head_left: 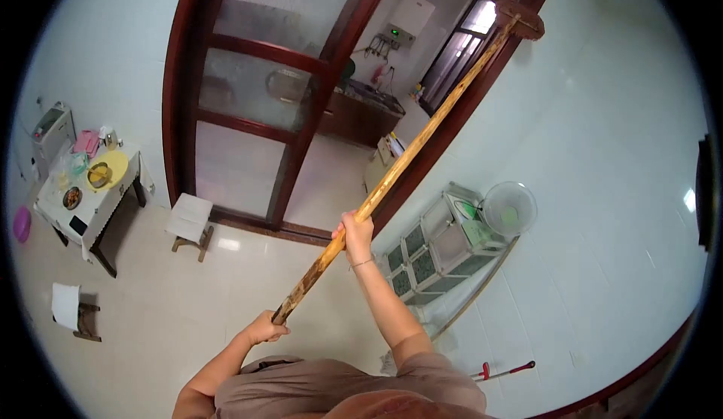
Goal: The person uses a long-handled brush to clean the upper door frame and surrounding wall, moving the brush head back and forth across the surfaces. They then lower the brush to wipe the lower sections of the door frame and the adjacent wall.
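A long wooden pole (407, 155) runs diagonally from lower left to upper right. My left hand (265, 328) is wrapped round its dark lower end. Higher up, near the middle of the view, my right hand (357, 237) grips the same pole. At the far end a reddish-brown mop head or cloth (521, 19) lies against the top of the dark red door frame (444, 129), beside the pale tiled wall.
A glass sliding door (252, 87) opens onto a kitchen. Below right stands a cabinet (433, 249) with a clear basin (509, 209). On the left are a table (113, 208) with dishes, a stool (190, 217) and another stool (66, 306). A red-handled tool (512, 371) lies lower right.
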Demonstrator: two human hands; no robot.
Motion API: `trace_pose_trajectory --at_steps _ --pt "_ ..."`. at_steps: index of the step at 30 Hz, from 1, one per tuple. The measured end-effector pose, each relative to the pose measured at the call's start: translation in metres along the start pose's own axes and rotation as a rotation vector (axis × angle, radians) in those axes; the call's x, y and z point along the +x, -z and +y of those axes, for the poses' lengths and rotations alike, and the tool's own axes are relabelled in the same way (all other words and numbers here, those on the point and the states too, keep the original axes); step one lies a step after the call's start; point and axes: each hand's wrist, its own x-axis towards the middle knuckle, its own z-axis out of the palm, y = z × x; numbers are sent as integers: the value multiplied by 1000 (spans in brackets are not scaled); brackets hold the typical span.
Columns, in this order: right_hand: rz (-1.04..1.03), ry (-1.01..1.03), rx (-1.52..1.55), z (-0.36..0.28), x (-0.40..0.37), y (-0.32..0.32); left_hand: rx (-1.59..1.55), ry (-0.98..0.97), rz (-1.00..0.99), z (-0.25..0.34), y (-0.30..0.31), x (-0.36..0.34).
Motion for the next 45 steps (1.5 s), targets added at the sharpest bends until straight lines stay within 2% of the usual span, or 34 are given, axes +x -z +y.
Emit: trace_pose_trajectory --at_steps 2,4,7,9,10,13,14,16,20,22,23,31,37,41,43,45 --pt "4 -12 -42 8 2 11 -96 105 -104 1 -1 -2" --pt "69 -25 -131 9 -3 12 -131 106 -158 -6 -2 -5" --pt "38 -23 -146 16 -11 12 -211 178 -225 -5 8 -13" --pt "-12 -80 -42 18 -18 8 -105 214 -184 -5 16 -22" --pt "-39 -170 -28 20 -21 7 -110 233 -188 -7 22 -28" --pt "-62 -352 99 43 -27 1 163 211 9 -9 35 -40" --pt "-59 -361 103 52 -30 -1 163 221 9 -14 37 -45" --pt "-56 -406 127 64 -37 -10 193 185 184 -28 45 -52" --pt "-8 -541 201 98 -67 -34 262 194 258 -69 73 -78" --pt "26 -565 230 127 -86 -48 395 156 345 -89 87 -95" --pt "3 -555 303 139 -94 -50 397 244 355 -88 89 -105" --pt "-19 -721 590 194 -163 -93 580 316 475 -134 126 -168" --pt "101 -960 602 237 -197 -99 629 426 540 -150 124 -205" --pt "156 -1022 550 257 -213 -102 635 466 581 -169 120 -217" --pt "313 -1137 392 270 -223 -97 591 521 568 -173 116 -225" --pt "325 -1123 341 276 -231 -89 503 522 534 -192 112 -223"
